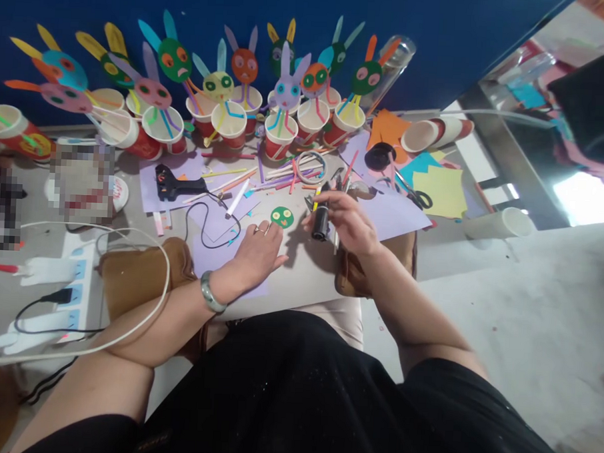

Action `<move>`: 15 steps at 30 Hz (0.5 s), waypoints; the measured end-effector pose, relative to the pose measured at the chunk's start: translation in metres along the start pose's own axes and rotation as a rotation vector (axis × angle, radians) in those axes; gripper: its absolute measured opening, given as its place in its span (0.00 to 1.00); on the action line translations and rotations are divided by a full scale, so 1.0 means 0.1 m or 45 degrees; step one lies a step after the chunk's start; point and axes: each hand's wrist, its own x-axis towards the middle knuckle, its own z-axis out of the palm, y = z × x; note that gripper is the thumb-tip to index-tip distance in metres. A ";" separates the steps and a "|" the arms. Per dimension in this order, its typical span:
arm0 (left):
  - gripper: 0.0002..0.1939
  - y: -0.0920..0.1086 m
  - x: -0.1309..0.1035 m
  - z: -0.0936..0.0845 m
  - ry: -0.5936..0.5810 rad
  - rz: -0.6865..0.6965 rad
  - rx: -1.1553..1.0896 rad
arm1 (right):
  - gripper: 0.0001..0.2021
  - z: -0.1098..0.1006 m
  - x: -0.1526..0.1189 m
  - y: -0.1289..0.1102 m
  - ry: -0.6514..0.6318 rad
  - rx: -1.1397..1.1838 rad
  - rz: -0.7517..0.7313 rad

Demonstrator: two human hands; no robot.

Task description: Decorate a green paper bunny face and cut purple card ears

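Observation:
A green paper disc (282, 217) with two pale round eyes and a small orange mark lies on the table. My left hand (259, 253) rests just below it, fingers at its lower edge and thumb apart, gripping nothing. To the right of the disc, my right hand (351, 223) is closed round a black marker pen (321, 222), held above the tabletop. Its far end is partly hidden by the fingers. Purple paper sheets (395, 214) lie on both sides of the hands.
Paper cups (229, 124) with colourful rabbit figures line the back. A black glue gun (176, 184) lies left with its cable. Scissors (419, 197), yellow paper (441, 191) and a tape roll (312, 168) lie right and behind. A power strip (82, 277) is at far left.

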 end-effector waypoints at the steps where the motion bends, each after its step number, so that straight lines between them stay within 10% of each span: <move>1: 0.27 0.00 0.00 0.00 0.002 0.000 -0.004 | 0.21 0.06 -0.05 0.02 -0.051 0.118 0.017; 15: 0.26 -0.01 -0.01 -0.06 -0.038 -0.015 -0.075 | 0.21 0.34 -0.14 0.50 0.360 0.001 -0.043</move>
